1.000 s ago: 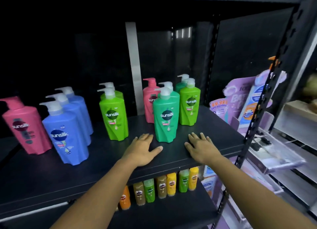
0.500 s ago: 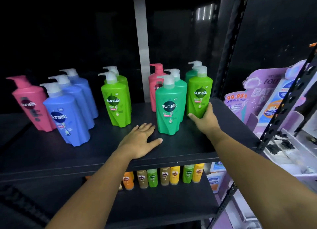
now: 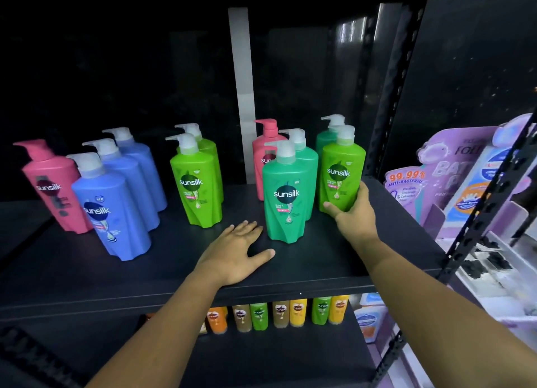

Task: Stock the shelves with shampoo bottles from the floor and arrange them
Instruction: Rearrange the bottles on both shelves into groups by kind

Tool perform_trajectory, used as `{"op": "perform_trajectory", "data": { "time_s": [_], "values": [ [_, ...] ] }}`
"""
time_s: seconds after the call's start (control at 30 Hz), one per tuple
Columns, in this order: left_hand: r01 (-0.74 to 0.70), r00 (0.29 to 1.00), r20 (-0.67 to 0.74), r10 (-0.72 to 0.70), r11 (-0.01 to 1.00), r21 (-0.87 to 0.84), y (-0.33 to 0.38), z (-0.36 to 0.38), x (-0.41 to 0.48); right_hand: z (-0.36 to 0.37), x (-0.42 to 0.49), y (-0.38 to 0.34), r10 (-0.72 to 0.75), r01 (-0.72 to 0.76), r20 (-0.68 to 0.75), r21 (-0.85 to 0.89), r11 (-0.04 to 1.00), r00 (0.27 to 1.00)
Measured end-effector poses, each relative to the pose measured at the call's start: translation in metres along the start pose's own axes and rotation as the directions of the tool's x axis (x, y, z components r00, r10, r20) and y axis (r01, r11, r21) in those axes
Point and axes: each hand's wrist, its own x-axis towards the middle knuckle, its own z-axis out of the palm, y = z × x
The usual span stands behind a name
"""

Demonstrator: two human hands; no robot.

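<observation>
**Low grip on a lime-green bottle at the shelf's right end**

My right hand (image 3: 353,216) wraps the foot of the lime-green bottle (image 3: 343,174), thumb across the front and fingers round its right side. The bottle stands upright at the right end of the upper shelf (image 3: 162,274), just beside the teal bottle (image 3: 286,197). My left hand (image 3: 235,254) lies flat on the shelf, fingers spread, holding nothing, near the teal bottle's base. I judge this an arranging move, perhaps toward the lime-green pair (image 3: 197,184) further left. The hold sits low on a tall pump bottle. I would therefore lift straight up before travelling, keep it plumb, clear the teal neighbour's pump, and set it down label forward.
</observation>
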Motion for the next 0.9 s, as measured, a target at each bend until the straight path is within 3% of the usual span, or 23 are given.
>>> {"op": "perform_trajectory", "data": {
  "time_s": [0.13, 0.57, 0.9],
  "values": [
    [-0.01, 1.0, -0.016, 0.009, 1.0, -0.017, -0.001, 0.0, -0.002, -0.005, -0.005, -0.001, 0.019, -0.019, -0.011, -0.001, 1.0, 1.0],
    [-0.036, 0.999, -0.036, 0.035, 0.999, -0.037, -0.004, 0.001, -0.001, -0.054, -0.105, -0.022, 0.06, -0.057, 0.139, -0.026, 0.998, 0.988],
    [-0.091, 0.994, -0.076, 0.081, 0.986, -0.141, -0.016, -0.001, -0.01, -0.019, -0.156, -0.059, 0.035, -0.017, 0.229, -0.083, 0.996, 0.973]
  ]
}}
